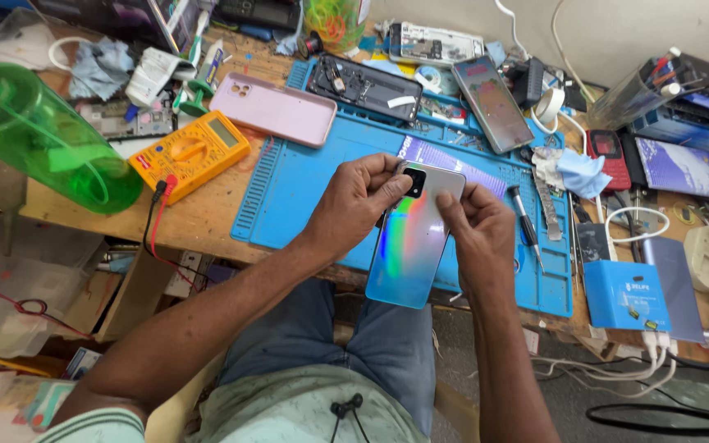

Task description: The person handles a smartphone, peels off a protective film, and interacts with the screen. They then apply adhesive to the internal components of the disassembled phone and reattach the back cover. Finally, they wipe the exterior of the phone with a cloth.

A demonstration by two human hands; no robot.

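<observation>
Two hands on one part: the left hand [360,199] and right hand [478,226] hold a phone back cover [414,242], silvery with a rainbow sheen, above the near edge of the blue work mat [305,176]. Left hand is closed on the cover's upper left corner, thumb tip lying just beside the black camera window [414,181]. Right hand is closed on the upper right edge, thumb on the face of the cover, fingers behind it and hidden. The cover tilts with its lower end toward the person's lap.

Step in hand, as judged: checking or seating the camera window area, grip concentrated at that corner.

Beyond the left hand lie a pink phone case [274,109] and a yellow multimeter [189,152]. Beyond both hands rests an opened phone body [363,87]; a screwdriver [523,221] lies just right of the right hand.

Next move likely calls for steady, even thumb pressure and keeping fingertips off the lens glass.
</observation>
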